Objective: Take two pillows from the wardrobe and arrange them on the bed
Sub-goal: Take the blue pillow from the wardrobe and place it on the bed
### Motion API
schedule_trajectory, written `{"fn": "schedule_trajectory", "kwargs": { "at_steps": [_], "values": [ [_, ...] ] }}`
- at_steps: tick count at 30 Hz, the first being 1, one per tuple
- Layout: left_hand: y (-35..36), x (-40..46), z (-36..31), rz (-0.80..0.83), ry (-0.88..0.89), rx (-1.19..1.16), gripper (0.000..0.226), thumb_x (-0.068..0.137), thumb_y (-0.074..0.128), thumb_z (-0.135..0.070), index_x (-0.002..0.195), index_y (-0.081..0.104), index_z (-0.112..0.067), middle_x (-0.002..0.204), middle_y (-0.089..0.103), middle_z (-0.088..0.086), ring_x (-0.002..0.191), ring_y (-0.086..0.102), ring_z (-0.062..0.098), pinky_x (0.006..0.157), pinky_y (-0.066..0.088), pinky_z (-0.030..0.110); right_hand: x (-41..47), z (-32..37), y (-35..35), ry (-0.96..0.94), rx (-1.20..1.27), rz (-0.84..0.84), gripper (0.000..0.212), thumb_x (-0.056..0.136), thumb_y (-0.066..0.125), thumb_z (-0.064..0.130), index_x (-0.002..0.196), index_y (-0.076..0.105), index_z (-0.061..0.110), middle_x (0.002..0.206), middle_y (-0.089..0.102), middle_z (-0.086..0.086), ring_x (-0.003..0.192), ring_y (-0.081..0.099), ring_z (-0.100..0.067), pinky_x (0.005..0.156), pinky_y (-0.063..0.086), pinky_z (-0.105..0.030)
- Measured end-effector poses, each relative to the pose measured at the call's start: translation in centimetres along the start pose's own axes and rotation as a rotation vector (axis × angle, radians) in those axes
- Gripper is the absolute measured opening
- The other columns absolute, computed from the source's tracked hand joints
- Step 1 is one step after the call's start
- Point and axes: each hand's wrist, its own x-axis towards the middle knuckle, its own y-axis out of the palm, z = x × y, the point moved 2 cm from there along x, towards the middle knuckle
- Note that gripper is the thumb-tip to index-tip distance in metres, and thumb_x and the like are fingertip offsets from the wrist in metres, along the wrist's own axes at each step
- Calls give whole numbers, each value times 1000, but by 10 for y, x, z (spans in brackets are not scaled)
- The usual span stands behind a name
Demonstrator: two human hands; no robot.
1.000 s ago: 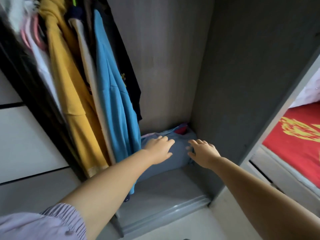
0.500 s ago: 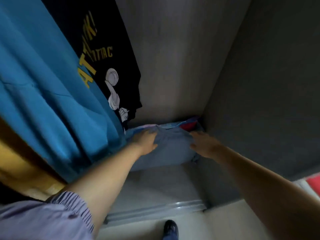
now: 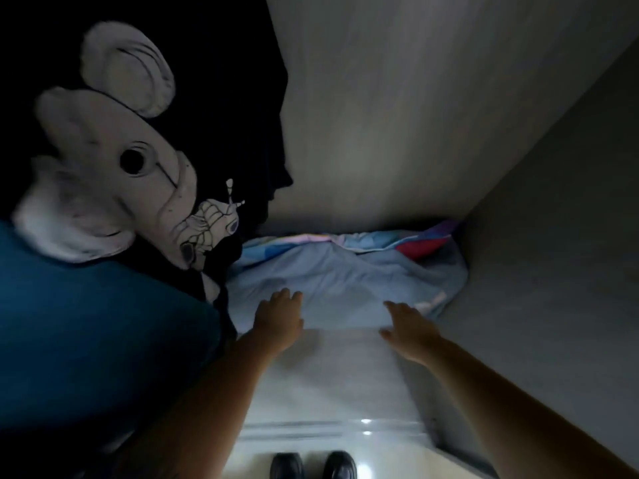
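Hands at the pillow in the wardrobe

Left hand [image 3: 278, 321] and right hand [image 3: 409, 328], both spread flat and gripping nothing, rest on the near edge of the pale blue pillow [image 3: 345, 281] on the wardrobe floor [image 3: 332, 382].

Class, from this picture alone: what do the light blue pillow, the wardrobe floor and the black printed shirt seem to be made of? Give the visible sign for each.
Light blue pillow: soft woven cloth, probably cotton, matte; it creases and sags.
Wardrobe floor: smooth board, likely laminate, slightly glossy; bright glints show near its front edge.
Black printed shirt: thin fabric that hangs in folds, with a flat white print.
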Motion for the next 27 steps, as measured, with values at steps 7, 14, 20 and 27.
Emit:
{"fn": "schedule_trajectory", "kwargs": {
  "at_steps": [7,14,20,27],
  "values": [
    [60,94,10,-376,105,178,84,29,93,-29,104,72,1,106,71,23,96,71,35,79,57,48,131,-43,30,62,-74,-161,78,93,51,40,151,7,11,159,11,-10,147,16,-24,118,21,-40],
    [103,122,14,-251,-43,189,104,51,84,-48,137,45,-5,112,64,13,100,61,28,96,45,45,178,-63,73,54,-218,-248,98,81,61,53,150,11,6,150,31,-14,136,33,-29,117,16,-42],
    [126,116,11,-124,-7,267,58,58,81,-47,101,62,-14,94,66,5,87,64,22,75,50,30,172,-58,91,7,-286,-377,60,70,75,38,122,58,15,119,56,-19,111,52,-36,99,38,-43],
    [90,116,19,-150,47,281,32,51,88,-22,75,71,-11,59,71,11,53,70,23,53,54,24,161,-49,59,-93,-206,-382,32,93,46,25,120,62,26,118,68,-5,113,59,-27,96,42,-35]
  ]
}}
